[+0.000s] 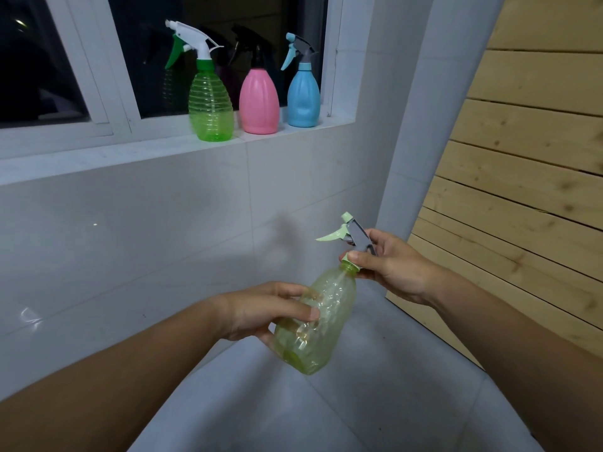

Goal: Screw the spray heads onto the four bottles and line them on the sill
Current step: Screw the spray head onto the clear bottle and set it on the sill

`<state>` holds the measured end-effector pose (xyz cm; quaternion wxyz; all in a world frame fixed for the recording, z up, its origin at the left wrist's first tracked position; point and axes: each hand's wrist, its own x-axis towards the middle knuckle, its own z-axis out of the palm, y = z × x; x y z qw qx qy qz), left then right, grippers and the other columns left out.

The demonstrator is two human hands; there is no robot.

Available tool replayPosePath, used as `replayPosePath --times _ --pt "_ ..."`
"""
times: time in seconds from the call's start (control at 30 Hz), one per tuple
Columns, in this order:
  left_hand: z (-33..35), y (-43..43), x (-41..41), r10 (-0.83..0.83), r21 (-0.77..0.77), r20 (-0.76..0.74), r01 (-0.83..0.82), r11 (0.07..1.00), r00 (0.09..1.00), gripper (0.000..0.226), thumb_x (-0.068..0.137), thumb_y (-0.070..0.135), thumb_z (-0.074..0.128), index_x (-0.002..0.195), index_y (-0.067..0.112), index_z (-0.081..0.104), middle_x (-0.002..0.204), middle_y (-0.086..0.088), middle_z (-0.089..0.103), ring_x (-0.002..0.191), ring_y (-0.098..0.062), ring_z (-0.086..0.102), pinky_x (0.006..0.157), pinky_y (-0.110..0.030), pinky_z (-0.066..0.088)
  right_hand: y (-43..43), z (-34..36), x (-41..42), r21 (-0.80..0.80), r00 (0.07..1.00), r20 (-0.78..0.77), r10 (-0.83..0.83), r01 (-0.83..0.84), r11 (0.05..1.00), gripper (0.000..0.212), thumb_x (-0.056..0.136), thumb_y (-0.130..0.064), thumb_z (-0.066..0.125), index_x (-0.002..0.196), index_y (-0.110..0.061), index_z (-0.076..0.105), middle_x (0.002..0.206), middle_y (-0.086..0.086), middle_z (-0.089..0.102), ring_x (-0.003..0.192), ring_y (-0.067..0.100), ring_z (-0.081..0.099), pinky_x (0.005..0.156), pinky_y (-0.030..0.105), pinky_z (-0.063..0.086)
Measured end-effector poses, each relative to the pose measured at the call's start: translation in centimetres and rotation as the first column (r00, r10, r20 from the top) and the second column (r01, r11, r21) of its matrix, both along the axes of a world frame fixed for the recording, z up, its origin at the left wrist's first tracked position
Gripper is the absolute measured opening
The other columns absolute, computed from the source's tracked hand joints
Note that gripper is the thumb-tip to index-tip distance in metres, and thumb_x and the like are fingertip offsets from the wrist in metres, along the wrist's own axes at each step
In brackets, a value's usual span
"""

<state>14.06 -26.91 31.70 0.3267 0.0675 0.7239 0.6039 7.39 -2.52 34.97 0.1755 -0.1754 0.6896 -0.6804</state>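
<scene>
Below the sill (163,151), left hand (261,309) grips yellow bottle (315,321); right hand (394,265) pinches its spray head (354,234).

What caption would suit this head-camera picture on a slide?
Hands fit the spray head onto the pale green bottle, while three finished spray bottles stand on the window sill.

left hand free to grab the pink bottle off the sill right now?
Probably not. The left hand is wrapped around the pale green bottle while the right hand turns its spray head. The pink bottle itself stands unobstructed.
</scene>
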Motion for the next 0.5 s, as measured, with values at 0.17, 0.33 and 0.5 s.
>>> replayPosePath --times 0.17,0.33,0.5 --pt "0.06 0.03 -0.16 0.02 0.027 0.006 -0.02 0.999 1.0 0.047 0.076 0.037 0.079 0.121 0.03 0.073 0.113 -0.004 0.075 0.102 -0.023 0.073 0.092 -0.057 0.058 -0.06 0.14 0.01 -0.029 1.0 -0.018 -0.005 0.005 1.0 0.027 0.09 0.0 0.063 0.115 -0.008 0.059 0.089 0.006 0.073 0.084 0.014 0.072 0.077 0.025 0.057" --pt "0.02 0.17 -0.23 0.045 0.051 0.0 -0.044 0.998 0.999 0.052 0.074 0.037 0.08 0.125 0.031 0.071 0.12 -0.007 0.073 0.107 -0.025 0.071 0.093 -0.058 0.058 -0.54 0.31 0.26 -0.051 0.998 -0.041 -0.055 0.053 0.997 0.027 0.09 0.0 0.062 0.117 -0.007 0.058 0.092 0.005 0.073 0.084 0.013 0.071 0.074 0.024 0.057" --pt "0.21 0.26 -0.21 0.044 0.001 -0.049 -0.044 0.999 0.998 0.046 0.076 0.039 0.08 0.122 0.034 0.072 0.117 -0.006 0.076 0.099 -0.02 0.075 0.082 -0.047 0.062 -0.9 0.2 0.56 0.083 0.986 -0.128 -0.105 0.116 0.99 0.029 0.092 -0.015 0.065 0.118 -0.007 0.057 0.097 0.007 0.069 0.083 0.008 0.07 0.072 0.022 0.057"
